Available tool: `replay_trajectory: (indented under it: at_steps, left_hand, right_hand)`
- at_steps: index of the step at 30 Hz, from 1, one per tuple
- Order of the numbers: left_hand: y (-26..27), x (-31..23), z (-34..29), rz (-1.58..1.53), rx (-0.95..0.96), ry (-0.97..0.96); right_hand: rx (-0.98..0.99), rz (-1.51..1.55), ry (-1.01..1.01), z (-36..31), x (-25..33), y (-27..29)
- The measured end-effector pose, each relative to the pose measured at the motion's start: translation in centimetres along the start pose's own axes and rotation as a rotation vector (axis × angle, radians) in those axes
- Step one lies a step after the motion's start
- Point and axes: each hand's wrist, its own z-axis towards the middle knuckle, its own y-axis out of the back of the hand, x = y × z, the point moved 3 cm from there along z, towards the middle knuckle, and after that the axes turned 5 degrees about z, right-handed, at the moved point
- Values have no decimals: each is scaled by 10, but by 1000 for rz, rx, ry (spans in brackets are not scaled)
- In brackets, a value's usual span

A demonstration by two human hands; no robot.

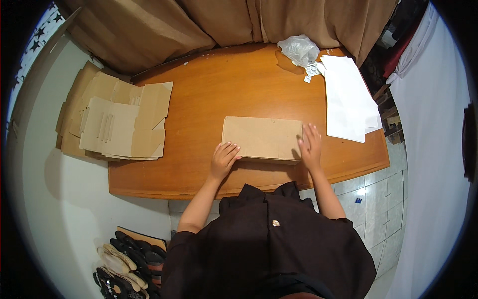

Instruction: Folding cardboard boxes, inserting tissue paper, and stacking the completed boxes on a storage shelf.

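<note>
A closed brown cardboard box (262, 137) lies on the wooden table (209, 89), close to its near edge. My left hand (225, 158) rests at the box's near left corner, fingers lying over the edge and not wrapped round it. At the box's right end, my right hand (311, 147) has its fingers stretched out, with the thumb by the box's edge. Both hands touch or nearly touch the box; neither grips it. The box's underside is hidden.
Flattened cardboard boxes (122, 122) are stacked at the table's left end. White paper sheets (348, 97) lie at the right, beside a clear plastic bag (299, 50) and small white pieces (309, 74). A brown curtain (214, 22) hangs behind. Shoes (129, 261) stand low at the left.
</note>
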Motion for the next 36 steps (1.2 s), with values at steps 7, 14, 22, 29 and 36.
replay_trajectory:
  at_steps: [7,14,22,29,36]
  left_hand:
    - [18,28,17,247,108,-19]
    - [11,5,-20,-242,-314,897]
    - [-46,-60,-29,-896,-4,855]
    - [10,-72,-8,-1032,-162,875]
    - [96,-95,-55,-969,-514,907]
  right_hand:
    - [285,589,-464,33,-56,-29]
    - [561,766,-459,4,-36,-43]
    - [640,857,-490,-13,-15,-69]
    - [669,773,-226,-5,40,-56]
    - [754,845,103,-11,144,-70]
